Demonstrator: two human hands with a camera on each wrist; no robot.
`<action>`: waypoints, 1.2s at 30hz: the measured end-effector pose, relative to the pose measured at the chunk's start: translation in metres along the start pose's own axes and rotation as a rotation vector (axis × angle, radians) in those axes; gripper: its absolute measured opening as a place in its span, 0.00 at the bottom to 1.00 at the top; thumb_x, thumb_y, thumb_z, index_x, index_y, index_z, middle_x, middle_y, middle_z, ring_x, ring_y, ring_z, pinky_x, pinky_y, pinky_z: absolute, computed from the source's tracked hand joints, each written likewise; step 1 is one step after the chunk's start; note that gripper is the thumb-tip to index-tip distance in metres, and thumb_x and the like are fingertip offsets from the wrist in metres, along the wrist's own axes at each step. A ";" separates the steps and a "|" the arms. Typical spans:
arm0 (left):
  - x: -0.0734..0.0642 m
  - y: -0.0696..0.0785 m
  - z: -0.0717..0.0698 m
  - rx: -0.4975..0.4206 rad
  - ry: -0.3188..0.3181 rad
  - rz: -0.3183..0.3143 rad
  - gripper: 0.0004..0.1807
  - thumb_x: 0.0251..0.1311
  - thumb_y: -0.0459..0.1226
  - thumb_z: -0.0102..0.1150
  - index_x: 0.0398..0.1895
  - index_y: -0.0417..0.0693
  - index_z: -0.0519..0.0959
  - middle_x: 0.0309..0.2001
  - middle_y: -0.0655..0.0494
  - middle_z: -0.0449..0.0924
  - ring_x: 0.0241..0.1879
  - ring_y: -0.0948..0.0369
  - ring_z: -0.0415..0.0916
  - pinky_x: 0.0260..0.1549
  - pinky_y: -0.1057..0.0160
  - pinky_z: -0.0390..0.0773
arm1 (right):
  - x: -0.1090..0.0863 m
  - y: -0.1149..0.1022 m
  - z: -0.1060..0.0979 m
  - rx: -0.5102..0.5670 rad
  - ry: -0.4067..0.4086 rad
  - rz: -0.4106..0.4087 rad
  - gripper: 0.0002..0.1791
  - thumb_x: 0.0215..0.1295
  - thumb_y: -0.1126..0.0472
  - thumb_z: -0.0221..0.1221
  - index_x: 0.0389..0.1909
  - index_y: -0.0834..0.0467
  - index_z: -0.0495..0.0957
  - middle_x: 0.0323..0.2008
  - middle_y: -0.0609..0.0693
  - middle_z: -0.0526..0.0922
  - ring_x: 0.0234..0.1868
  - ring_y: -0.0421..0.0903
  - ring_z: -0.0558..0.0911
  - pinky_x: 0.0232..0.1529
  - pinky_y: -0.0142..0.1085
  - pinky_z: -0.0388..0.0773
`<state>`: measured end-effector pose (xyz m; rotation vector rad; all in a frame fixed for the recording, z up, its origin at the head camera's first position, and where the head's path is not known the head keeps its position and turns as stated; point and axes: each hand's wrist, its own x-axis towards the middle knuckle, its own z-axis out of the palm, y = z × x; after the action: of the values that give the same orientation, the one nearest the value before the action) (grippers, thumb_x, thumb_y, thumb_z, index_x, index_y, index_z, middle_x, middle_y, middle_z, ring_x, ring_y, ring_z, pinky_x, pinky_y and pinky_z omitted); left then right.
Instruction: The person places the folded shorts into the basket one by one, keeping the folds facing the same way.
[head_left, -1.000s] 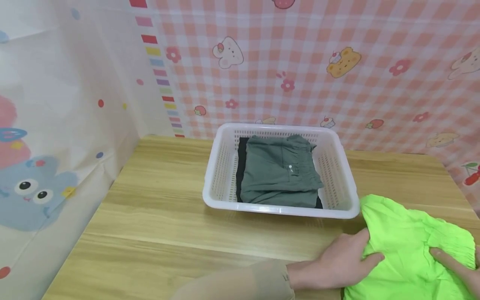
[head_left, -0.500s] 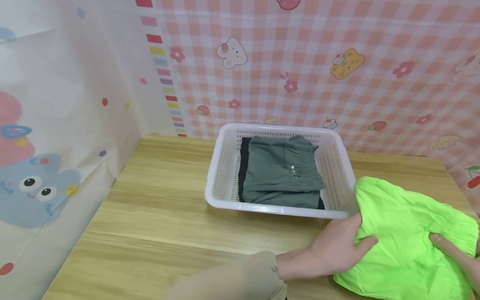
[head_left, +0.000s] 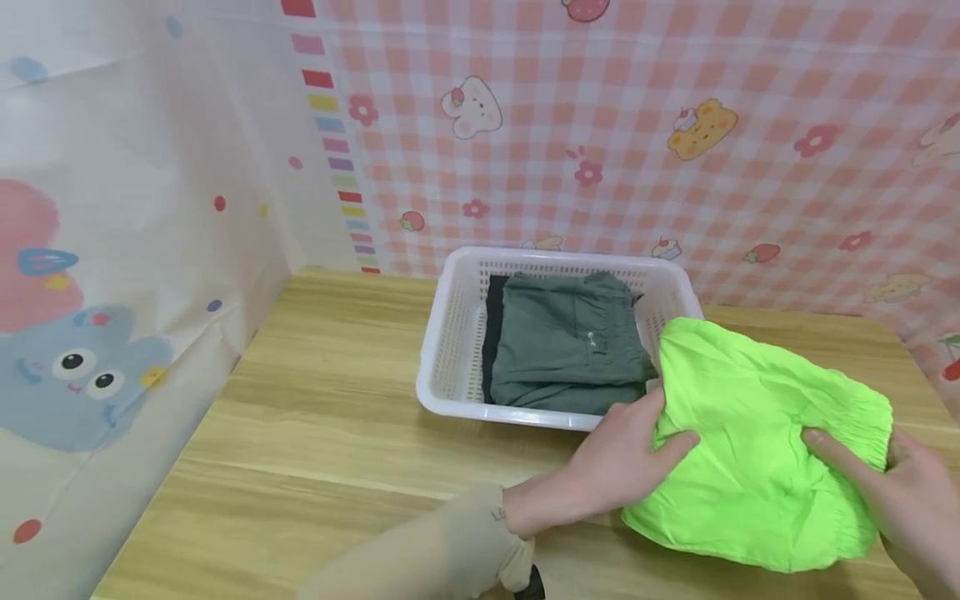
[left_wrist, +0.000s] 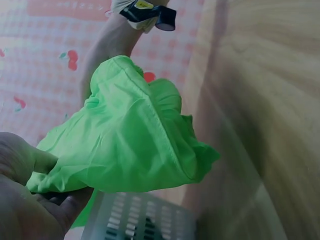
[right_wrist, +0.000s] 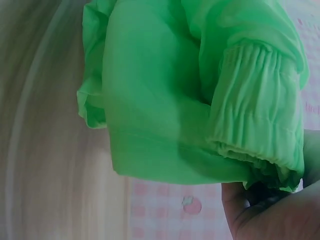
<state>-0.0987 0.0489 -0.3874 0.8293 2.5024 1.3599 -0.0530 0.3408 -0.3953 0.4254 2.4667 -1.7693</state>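
A folded neon-green garment with a gathered elastic edge (head_left: pixel 750 442) hangs between both hands at the right of the head view, over the basket's right front corner. My left hand (head_left: pixel 615 458) grips its left side, thumb on top and fingers underneath. At the elastic end, my right hand (head_left: pixel 915 492) pinches it with the thumb on top; the fingers are mostly hidden beneath. The right wrist view shows the ribbed elastic (right_wrist: pixel 257 105) close to the right hand. In the white plastic basket (head_left: pixel 510 414) lie folded grey-green shorts (head_left: pixel 555 342) on top of a black cloth (head_left: pixel 492 333).
The basket stands on a wood-grain table (head_left: pixel 322 417), near its back edge. Behind it hangs a pink checked cloth (head_left: pixel 540 100) with cartoon prints. A white printed sheet (head_left: pixel 150 208) covers the left side.
Both hands have lifted the green garment and carried it left, toward the basket; it now covers the basket's right front corner. The basket and the clothes inside stay put.
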 end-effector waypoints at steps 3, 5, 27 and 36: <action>-0.001 -0.003 -0.009 -0.043 0.009 -0.030 0.20 0.78 0.46 0.56 0.68 0.54 0.73 0.56 0.56 0.89 0.50 0.74 0.83 0.46 0.80 0.77 | 0.001 -0.012 0.009 -0.188 0.031 0.003 0.12 0.77 0.49 0.61 0.53 0.37 0.69 0.33 0.22 0.85 0.31 0.34 0.89 0.31 0.35 0.88; -0.002 -0.007 -0.014 -0.079 0.017 -0.048 0.21 0.78 0.46 0.56 0.69 0.55 0.72 0.57 0.55 0.88 0.50 0.73 0.83 0.47 0.79 0.78 | 0.002 -0.019 0.016 -0.257 0.042 -0.011 0.12 0.76 0.46 0.62 0.53 0.36 0.69 0.31 0.22 0.84 0.30 0.35 0.89 0.31 0.36 0.89; -0.003 -0.027 -0.069 -0.149 0.133 -0.079 0.24 0.77 0.42 0.56 0.72 0.49 0.69 0.55 0.48 0.87 0.44 0.64 0.85 0.44 0.70 0.81 | 0.033 -0.073 0.060 -0.062 -0.111 -0.104 0.15 0.76 0.50 0.63 0.56 0.44 0.70 0.32 0.35 0.89 0.29 0.41 0.91 0.31 0.41 0.90; 0.004 -0.038 -0.093 -0.108 0.143 -0.128 0.27 0.77 0.42 0.55 0.74 0.46 0.67 0.56 0.46 0.86 0.47 0.59 0.85 0.47 0.62 0.85 | 0.048 -0.096 0.077 -0.175 -0.135 -0.124 0.22 0.75 0.44 0.62 0.60 0.49 0.69 0.30 0.30 0.87 0.29 0.37 0.89 0.32 0.38 0.90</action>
<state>-0.1535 -0.0319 -0.3651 0.5581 2.5100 1.5436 -0.1325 0.2482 -0.3433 0.1380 2.5722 -1.5466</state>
